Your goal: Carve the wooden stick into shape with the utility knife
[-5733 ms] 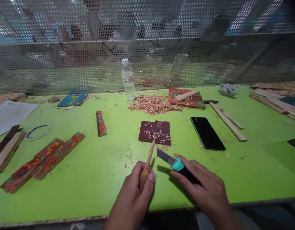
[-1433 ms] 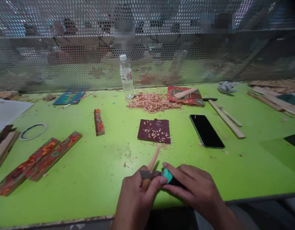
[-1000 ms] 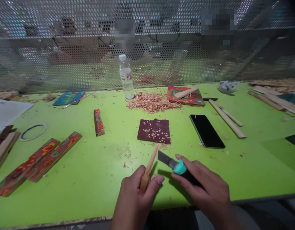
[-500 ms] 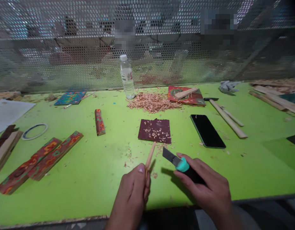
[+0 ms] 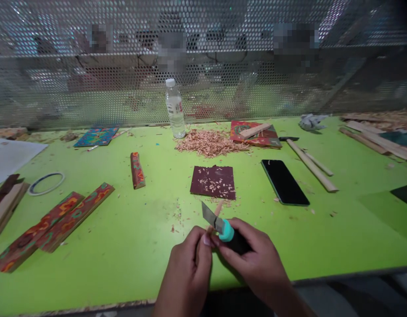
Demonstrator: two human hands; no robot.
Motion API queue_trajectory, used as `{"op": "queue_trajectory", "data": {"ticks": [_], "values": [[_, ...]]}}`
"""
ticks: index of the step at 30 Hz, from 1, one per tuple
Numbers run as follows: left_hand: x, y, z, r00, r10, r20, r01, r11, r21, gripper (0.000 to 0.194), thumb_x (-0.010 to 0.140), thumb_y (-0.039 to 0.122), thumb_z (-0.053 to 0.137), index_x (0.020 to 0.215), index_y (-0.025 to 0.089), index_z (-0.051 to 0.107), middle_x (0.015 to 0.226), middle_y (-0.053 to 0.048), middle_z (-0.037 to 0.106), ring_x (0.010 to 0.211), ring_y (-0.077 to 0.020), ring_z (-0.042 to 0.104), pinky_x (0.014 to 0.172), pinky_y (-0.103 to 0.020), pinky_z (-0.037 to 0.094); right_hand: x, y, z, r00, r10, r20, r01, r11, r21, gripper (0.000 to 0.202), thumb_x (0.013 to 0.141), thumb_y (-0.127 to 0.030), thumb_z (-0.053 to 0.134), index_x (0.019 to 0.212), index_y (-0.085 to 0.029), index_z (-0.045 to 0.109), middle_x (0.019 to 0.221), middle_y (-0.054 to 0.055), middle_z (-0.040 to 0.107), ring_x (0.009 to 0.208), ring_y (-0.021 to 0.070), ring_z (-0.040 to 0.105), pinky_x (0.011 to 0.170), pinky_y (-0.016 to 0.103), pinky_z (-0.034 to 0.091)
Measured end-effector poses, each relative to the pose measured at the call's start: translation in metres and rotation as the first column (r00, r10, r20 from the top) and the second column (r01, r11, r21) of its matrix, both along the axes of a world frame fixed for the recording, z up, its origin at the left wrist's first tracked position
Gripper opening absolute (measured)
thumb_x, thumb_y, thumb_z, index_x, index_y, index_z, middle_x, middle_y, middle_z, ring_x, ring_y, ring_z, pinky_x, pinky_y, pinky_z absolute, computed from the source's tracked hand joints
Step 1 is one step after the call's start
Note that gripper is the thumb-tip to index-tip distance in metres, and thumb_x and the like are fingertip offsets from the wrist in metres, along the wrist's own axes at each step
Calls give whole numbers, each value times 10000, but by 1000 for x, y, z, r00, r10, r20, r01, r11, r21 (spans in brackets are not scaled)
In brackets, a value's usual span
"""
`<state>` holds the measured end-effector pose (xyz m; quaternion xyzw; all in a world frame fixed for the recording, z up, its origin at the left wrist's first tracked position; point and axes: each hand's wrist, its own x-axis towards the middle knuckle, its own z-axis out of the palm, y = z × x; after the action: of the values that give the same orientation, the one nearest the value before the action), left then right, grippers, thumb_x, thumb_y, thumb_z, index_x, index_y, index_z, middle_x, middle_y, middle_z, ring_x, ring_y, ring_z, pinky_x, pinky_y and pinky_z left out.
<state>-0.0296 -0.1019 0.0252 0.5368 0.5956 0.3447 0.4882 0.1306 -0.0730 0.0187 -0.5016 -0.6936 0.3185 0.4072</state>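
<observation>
- Your left hand point(image 5: 186, 268) is closed around the lower part of the stick point(image 5: 219, 207), between thumb and fingers.
- The stick points up and away from you out of that grip; its far end shows just beyond your fingers, and your hand hides the lower end.
- Your right hand point(image 5: 261, 259) is wrapped around the black handle of the knife point(image 5: 226, 231), its thumb side close against your left fingertips.
- The knife's blade slants up and to the left, crossing in front of the stick; you cannot tell from this view whether they touch.
- Just beyond the stick's tip, the dark red sheet point(image 5: 206, 178) lies flat on the green table point(image 5: 117, 264), dotted with chips.
- Right of the sheet is the phone point(image 5: 285, 182), with the hammer point(image 5: 311, 165) farther right.
- Left of the sheet lies a short painted block point(image 5: 137, 171); nearer you and farther left are two painted strips point(image 5: 71, 222).
- Behind the sheet are heaped shavings point(image 5: 208, 143), the upright bottle point(image 5: 175, 114) beside them.
</observation>
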Motion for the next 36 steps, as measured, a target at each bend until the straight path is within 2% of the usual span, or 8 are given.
{"op": "queue_trajectory", "data": {"ticks": [6, 13, 16, 18, 21, 25, 31, 36], "values": [[0, 0, -3, 1000, -23, -11, 23, 1000, -17, 299, 1056, 391, 419, 879, 226, 595, 800, -15, 676, 725, -195, 586, 674, -278, 379, -2, 0, 0, 1000, -3, -10, 2, 1000, -26, 105, 835, -233, 695, 923, -243, 751, 791, -16, 784, 673, 172, 710, 649, 230, 557], [-1, -1, -3, 1000, -12, 23, 13, 999, -44, 372, 1073, 469, 416, 850, 222, 583, 686, 35, 524, 652, -159, 465, 626, -276, 325, -1, -2, 1, 993, -118, -17, 117, 992, -56, 74, 861, -288, 671, 860, -232, 719, 681, -36, 714, 593, 162, 657, 565, 215, 528], [-3, -3, -3, 963, 5, 268, 43, 984, -172, 397, 1065, 580, 405, 923, 241, 554, 622, 85, 373, 553, -132, 315, 521, -259, 239, 5, -1, 0, 981, -193, 6, 193, 980, -50, 125, 886, -339, 679, 832, -230, 709, 669, -38, 693, 592, 164, 641, 564, 219, 525], [-5, -5, -4, 868, 80, 490, 65, 960, -273, 371, 1049, 618, 438, 995, 259, 512, 666, 96, 366, 537, -112, 255, 496, -236, 214, 10, 0, -1, 970, -243, 27, 244, 969, -42, 190, 895, -392, 704, 792, -234, 692, 629, -44, 651, 567, 161, 609, 533, 217, 503], [-9, -8, -7, 782, 131, 609, 33, 968, -249, 300, 1046, 561, 522, 1122, 274, 475, 761, 81, 464, 568, -92, 324, 532, -208, 289, 16, 0, -5, 954, -296, 53, 298, 954, -39, 219, 918, -437, 705, 829, -236, 695, 653, -32, 671, 553, 164, 594, 506, 226, 488], [-15, -7, -9, 792, 97, 602, -17, 990, -138, 289, 1056, 471, 567, 1207, 245, 469, 755, 58, 564, 635, -101, 467, 628, -218, 408, 17, -3, -10, 951, -303, 65, 306, 951, -46, 189, 924, -422, 681, 938, -237, 721, 782, -5, 765, 599, 178, 644, 540, 238, 512], [-13, -3, -1, 752, 176, 635, -40, 974, -223, 380, 984, 469, 698, 1193, 240, 479, 921, 15, 663, 638, -109, 639, 605, -250, 511, 13, -6, -10, 956, -288, 62, 291, 955, -59, 197, 910, -433, 675, 924, -244, 727, 801, -10, 779, 641, 187, 674, 592, 246, 527], [-11, -4, 2, 761, 189, 620, -54, 972, -230, 415, 956, 461, 741, 1195, 212, 512, 944, -6, 688, 643, -102, 670, 587, -226, 511, 13, -6, -9, 958, -281, 62, 286, 955, -81, 177, 902, -418, 672, 926, -252, 727, 794, -22, 775, 647, 185, 676, 602, 244, 524]]}}
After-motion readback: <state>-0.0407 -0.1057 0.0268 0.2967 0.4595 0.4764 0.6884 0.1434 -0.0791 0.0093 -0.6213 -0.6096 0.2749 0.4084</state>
